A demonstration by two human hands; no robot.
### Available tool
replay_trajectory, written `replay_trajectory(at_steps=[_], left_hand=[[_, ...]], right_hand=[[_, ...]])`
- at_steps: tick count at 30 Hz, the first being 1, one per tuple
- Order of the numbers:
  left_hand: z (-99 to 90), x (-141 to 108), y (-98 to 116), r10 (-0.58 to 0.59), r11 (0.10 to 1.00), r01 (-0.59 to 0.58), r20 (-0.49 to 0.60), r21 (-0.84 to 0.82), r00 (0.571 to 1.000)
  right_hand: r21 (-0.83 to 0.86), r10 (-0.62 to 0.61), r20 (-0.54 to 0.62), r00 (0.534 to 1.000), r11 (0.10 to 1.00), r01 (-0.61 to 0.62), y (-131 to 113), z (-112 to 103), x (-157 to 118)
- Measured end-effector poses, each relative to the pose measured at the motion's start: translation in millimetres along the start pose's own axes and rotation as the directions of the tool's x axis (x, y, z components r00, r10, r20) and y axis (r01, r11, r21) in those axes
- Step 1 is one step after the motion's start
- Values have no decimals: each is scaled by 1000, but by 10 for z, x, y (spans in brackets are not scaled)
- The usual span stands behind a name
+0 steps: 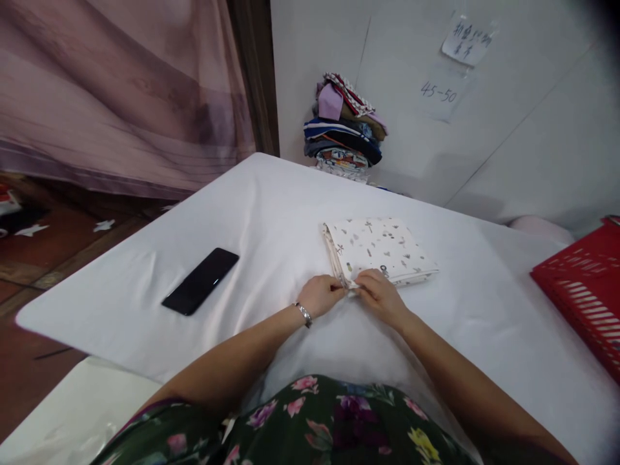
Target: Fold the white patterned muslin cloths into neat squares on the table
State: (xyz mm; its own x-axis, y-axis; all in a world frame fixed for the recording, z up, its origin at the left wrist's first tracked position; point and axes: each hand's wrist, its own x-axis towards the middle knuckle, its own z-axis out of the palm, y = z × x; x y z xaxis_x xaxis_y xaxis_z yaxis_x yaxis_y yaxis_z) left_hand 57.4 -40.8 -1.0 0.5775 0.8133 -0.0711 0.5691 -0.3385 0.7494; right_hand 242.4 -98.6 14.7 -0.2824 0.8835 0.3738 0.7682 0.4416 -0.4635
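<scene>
A folded cream cloth (382, 245) with small printed figures lies flat on the white-covered table (271, 213). At its near left corner, my left hand (320, 295) pinches the folded edge; a silver bracelet circles that wrist. Right beside it, my right hand (380, 296) grips the same corner between thumb and fingers. Both hands are closed, and their fingertips almost meet. The cloth's layers show along its left side and front edge. What exactly lies between the fingertips is partly hidden.
A black smartphone (201, 281) lies on the table to the left. Behind the far edge stands a stack of folded clothes (343, 129) against the wall. A red plastic basket (586, 278) is at the right edge, and a pink curtain (121, 90) hangs at the back left.
</scene>
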Motion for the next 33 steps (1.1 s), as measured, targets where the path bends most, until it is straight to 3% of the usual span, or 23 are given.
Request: replay_trajectory(at_steps=[5, 8, 10, 12, 16, 18, 20, 21, 22, 23, 25, 26, 28, 33], left_hand=[[7, 4, -4, -32, 997, 32, -1, -74, 999], [-28, 13, 17, -4, 997, -3, -99, -71, 995], [-62, 28, 57, 83, 996, -89, -230, -13, 970], [-86, 53, 103, 247, 969, -231, -314, 89, 917], [-66, 116, 122, 510, 847, -448, -197, 287, 838], [-40, 136, 83, 544, 817, -483, -143, 316, 827], [-24, 141, 38, 553, 813, -495, -143, 306, 821], [-22, 137, 23, 554, 814, -496, -151, 301, 818], [-24, 130, 15, 557, 814, -498, -155, 300, 816], [-27, 120, 14, 561, 810, -502, -152, 304, 814], [-35, 98, 30, 579, 793, -516, -133, 324, 805], [-38, 90, 41, 591, 780, -527, -121, 339, 797], [-42, 81, 57, 612, 753, -542, -95, 372, 785], [-45, 100, 45, 586, 746, -502, -72, 437, 807]], right_hand=[[-142, -73, 92, 993, 986, 86, -6, 52, -34], [-213, -98, 104, 990, 970, 118, 17, 95, -43], [-247, -87, 88, 992, 963, 106, 18, 126, -44], [-259, -67, 73, 995, 962, 84, -3, 145, -46], [-153, -88, 47, 995, 984, 94, -25, 76, -99], [-68, -110, 2, 994, 992, 110, 62, -40, -170], [-25, -22, -127, 992, 1000, 19, 254, -220, -263], [-9, 87, -220, 972, 996, -91, 384, -331, -313], [19, 232, -318, 919, 971, -239, 528, -449, -361], [64, 393, -401, 828, 913, -402, 679, -569, -405], [171, 698, -430, 573, 686, -707, 963, -783, -474], [187, 751, -418, 512, 623, -760, 1082, -864, -497], [209, 822, -355, 445, 533, -820, 1260, -951, -517], [239, 906, -171, 388, 420, -875, 1423, -872, -494]])
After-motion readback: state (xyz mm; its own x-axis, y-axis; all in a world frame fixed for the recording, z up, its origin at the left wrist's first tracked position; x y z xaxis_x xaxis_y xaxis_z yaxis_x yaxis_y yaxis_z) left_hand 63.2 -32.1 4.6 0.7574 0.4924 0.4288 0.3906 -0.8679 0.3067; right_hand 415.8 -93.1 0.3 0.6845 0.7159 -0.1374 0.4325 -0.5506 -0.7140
